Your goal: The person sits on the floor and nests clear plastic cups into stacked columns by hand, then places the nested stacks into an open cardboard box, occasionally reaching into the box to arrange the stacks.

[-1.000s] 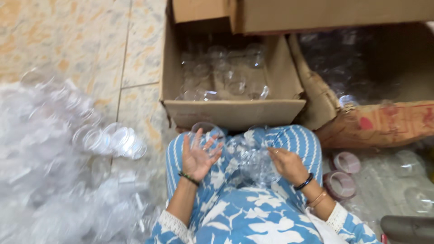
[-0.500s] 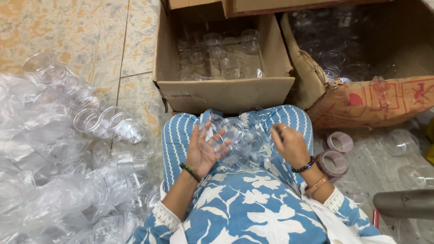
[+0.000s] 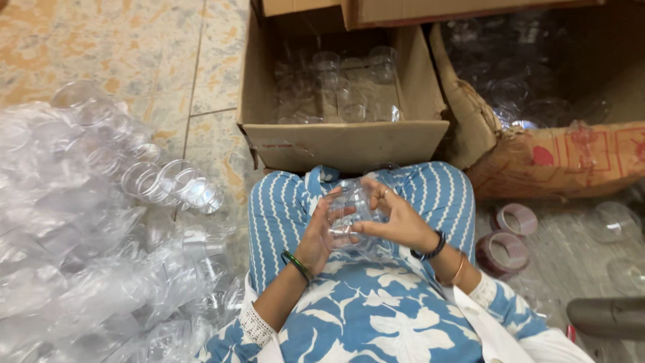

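while both hands sit over the lap, i log it like this:
left hand: my left hand (image 3: 316,238) is half curled, fingers spread, cupping the near side of a clear plastic cup (image 3: 351,214); green bangle at the wrist.
right hand: my right hand (image 3: 396,218) is curled round the far side of that cup, thumb and fingers pressing its wall; dark band and orange bangle at the wrist.
cup position: held between both palms, above the blue striped lap (image 3: 282,208), just in front of the near cardboard box (image 3: 342,144). more than one nested cup? cannot tell, too transparent.
near box: open top, clear cups standing inside in rows.
second box: torn brown carton (image 3: 557,158) on the right, more clear cups in it, dim.
left floor: heap of clear plastic wrap and cup stacks (image 3: 87,222) on the tiled floor (image 3: 134,47).
right floor: two tape rolls (image 3: 507,235) beside the knee.
doing it well, my judgement: thin wall will dent, so grip light, near the rim, keep both palms opposed so it doesn't squirt out.
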`<state>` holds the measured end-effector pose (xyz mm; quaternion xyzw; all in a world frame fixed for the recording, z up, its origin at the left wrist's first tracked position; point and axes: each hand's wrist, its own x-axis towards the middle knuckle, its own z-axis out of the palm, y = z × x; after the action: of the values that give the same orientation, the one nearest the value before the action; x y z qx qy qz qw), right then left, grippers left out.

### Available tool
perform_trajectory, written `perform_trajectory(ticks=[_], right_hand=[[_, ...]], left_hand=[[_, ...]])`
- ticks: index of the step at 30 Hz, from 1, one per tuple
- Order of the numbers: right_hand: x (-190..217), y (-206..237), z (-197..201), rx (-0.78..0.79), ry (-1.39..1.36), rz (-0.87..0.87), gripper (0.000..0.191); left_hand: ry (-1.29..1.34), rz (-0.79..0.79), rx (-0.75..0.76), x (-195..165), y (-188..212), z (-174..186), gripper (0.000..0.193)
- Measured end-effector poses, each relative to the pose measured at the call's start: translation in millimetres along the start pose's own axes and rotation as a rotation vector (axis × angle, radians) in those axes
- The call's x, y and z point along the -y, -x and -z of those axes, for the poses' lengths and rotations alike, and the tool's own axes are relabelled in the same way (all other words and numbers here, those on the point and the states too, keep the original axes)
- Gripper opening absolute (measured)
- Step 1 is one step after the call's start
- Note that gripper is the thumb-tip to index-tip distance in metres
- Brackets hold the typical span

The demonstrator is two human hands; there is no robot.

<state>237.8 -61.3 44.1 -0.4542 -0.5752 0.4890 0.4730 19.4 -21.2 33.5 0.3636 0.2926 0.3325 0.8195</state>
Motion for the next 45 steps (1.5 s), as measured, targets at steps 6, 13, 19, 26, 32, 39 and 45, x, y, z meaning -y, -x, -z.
perform_trajectory(ticks=[6, 13, 19, 26, 32, 39, 45], right_hand=[[12, 12, 7, -0.009, 0.006, 0.25, 0.093], [44, 20, -14, -0.072, 0.528, 0.269, 0.118], [35, 20, -12, -0.023, 0.422, 0.164, 0.118], [12, 21, -21, 0.047, 0.2, 0.157, 0.121], [20, 7, -3, 0.072, 0.237, -0.028, 0.118], [14, -2, -8, 0.294, 0.243, -0.289, 0.096], [2, -6, -22, 0.2, 0.582, 0.271, 0.109]], left_hand=[[0.028, -0.092, 0.012, 4, -4, -2, 0.075], [-0.088, -0.147, 0.001, 4, -1, -15, 0.077], [-0.258, -0.141, -0.037, -3, 6, -21, 0.081], [-0.443, -0.216, -0.166, 14, 8, -15, 0.084], [-0.955, -0.428, -0.075, -1, -10, 0, 0.081], [-1.15, -0.491, 0.276, -28, 28, 16, 0.108], [-0.319, -0.295, -0.091, 3, 17, 45, 0.084]])
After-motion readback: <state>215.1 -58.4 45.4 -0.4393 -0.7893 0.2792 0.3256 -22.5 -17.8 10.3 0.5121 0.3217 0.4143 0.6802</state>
